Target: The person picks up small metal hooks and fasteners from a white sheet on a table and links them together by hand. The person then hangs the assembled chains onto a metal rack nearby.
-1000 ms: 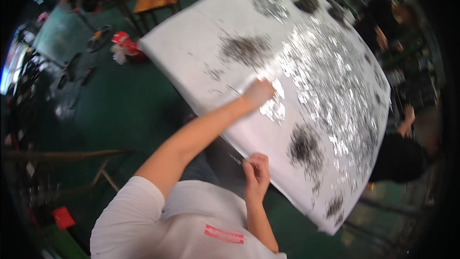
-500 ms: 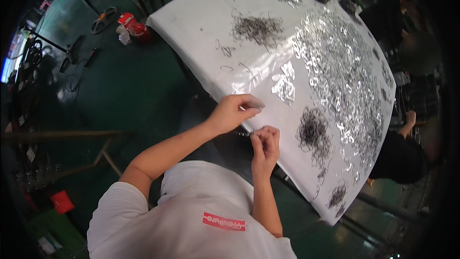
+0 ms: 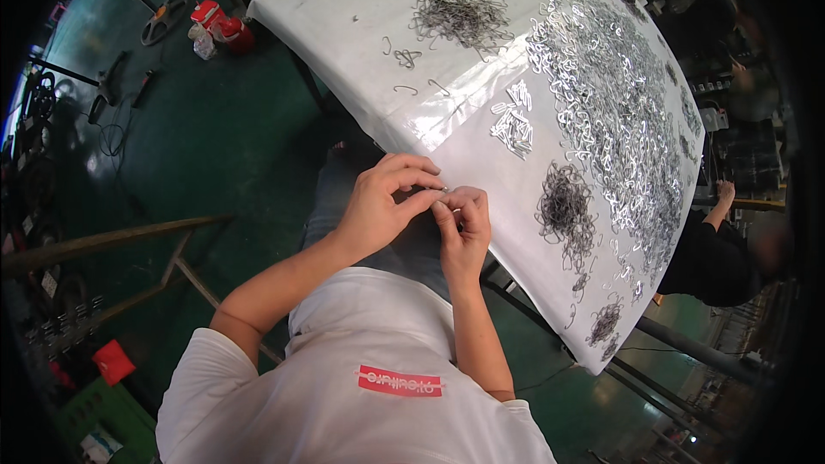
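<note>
Just over the near edge of a white-covered table (image 3: 481,163), my two hands meet fingertip to fingertip. Thumb and fingers of my left hand (image 3: 382,198) pinch a tiny metallic piece, mostly hidden by the fingertips. My right hand (image 3: 466,228) is closed against the same spot, thumb on curled fingers; what it grips is too small to make out. Beyond them lies a small pile of bright, narrow metal pieces (image 3: 514,127). Dark bent wire hooks (image 3: 565,206) form a tangle to the right of my hands.
A broad heap of shiny bent metal hooks (image 3: 610,120) covers the table's right side. Another dark wire pile (image 3: 462,21) lies farther back. A co-worker's hand (image 3: 726,192) shows at the far right edge. Red containers (image 3: 230,33) stand on the green floor (image 3: 206,137); a metal rail (image 3: 129,230) runs at left.
My hands were apart and now touch at the fingertips. The right hand has moved up, and the left has shifted slightly toward the left. The whole view has tilted a little.
</note>
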Demonstrator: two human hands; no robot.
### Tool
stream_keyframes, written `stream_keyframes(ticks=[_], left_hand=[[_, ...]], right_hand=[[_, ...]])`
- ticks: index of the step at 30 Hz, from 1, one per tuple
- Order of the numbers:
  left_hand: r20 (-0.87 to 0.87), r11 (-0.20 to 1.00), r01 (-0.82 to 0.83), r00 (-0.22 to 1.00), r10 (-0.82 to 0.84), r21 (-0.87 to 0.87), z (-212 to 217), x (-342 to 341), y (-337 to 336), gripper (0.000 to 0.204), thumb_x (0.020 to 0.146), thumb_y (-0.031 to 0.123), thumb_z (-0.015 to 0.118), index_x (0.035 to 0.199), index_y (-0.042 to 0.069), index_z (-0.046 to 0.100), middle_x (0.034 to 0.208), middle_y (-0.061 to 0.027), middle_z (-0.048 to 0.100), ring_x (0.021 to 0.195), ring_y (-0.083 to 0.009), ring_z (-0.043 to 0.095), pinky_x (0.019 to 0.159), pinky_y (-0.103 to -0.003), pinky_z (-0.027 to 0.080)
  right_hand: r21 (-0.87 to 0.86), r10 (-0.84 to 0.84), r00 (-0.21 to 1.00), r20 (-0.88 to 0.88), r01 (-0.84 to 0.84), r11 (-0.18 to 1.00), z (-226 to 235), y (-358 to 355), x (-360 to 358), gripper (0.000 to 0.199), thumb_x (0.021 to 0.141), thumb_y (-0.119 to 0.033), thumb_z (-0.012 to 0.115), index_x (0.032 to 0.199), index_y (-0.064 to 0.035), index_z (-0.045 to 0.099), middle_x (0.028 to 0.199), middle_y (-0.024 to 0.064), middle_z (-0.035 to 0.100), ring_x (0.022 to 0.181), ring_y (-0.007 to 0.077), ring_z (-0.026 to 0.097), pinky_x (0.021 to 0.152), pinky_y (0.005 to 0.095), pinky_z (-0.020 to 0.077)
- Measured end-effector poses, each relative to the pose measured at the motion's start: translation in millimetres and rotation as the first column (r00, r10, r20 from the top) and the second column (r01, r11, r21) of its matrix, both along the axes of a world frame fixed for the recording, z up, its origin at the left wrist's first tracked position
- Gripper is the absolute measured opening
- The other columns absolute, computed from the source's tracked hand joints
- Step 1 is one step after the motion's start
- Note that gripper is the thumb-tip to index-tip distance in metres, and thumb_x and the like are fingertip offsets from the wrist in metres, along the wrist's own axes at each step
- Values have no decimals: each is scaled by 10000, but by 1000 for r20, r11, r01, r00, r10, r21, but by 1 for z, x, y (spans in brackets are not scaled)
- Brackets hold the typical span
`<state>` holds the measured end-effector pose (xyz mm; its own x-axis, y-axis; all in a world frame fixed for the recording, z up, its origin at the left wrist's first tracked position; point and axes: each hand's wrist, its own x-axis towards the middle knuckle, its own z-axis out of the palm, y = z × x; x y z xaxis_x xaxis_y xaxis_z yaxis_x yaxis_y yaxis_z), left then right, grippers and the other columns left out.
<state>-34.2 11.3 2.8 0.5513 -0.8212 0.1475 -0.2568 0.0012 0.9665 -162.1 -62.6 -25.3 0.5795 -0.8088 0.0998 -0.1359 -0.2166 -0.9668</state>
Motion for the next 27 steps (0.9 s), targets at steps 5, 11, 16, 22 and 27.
stream_keyframes(ticks=[5, 11, 16, 22, 27], left_hand=[[57, 997, -20, 998, 25, -80, -16, 4, 6, 137, 753, -23, 678, 886, 7, 676, 981, -76, 614, 798, -142, 606, 705, -244, 491], [-18, 992, -73, 997, 72, -106, -17, -5, 11, 136, 744, -17, 694, 871, 29, 679, 870, -84, 658, 808, -189, 617, 675, -273, 501], [18, 992, -77, 997, 79, -105, -16, -7, 12, 149, 734, -23, 695, 872, 32, 686, 851, -77, 673, 816, -200, 617, 702, -293, 497], [16, 990, -88, 996, 90, -114, -19, -12, 12, 135, 728, -23, 701, 852, 28, 687, 816, -78, 673, 794, -211, 619, 693, -297, 495], [18, 990, -62, 998, 65, -125, -20, -17, 10, 163, 726, -51, 681, 865, 33, 692, 814, -73, 658, 752, -164, 593, 635, -255, 472]], right_hand=[[-3, 31, 995, -92, -32, 999, -7, -41, 9, 113, 847, -125, 623, 923, -42, 630, 860, 41, 599, 761, 122, 564, 620, 250, 420], [-301, 50, 916, -397, -182, 936, -28, -142, 104, 182, 827, -168, 622, 925, -23, 671, 882, 132, 651, 780, 246, 630, 702, 339, 475], [-409, -57, 566, -823, -518, 751, -31, -151, 153, 186, 844, -187, 586, 914, -35, 668, 935, 147, 650, 893, 298, 623, 758, 389, 481], [-196, 171, 824, -541, -321, 927, -15, -124, 89, 157, 806, -111, 607, 889, 23, 607, 883, 147, 640, 782, 288, 630, 689, 363, 504], [414, 156, 984, -91, -105, 904, 22, -74, 18, 102, 837, -80, 608, 879, 11, 592, 799, 60, 611, 639, 102, 564, 507, 216, 425]])
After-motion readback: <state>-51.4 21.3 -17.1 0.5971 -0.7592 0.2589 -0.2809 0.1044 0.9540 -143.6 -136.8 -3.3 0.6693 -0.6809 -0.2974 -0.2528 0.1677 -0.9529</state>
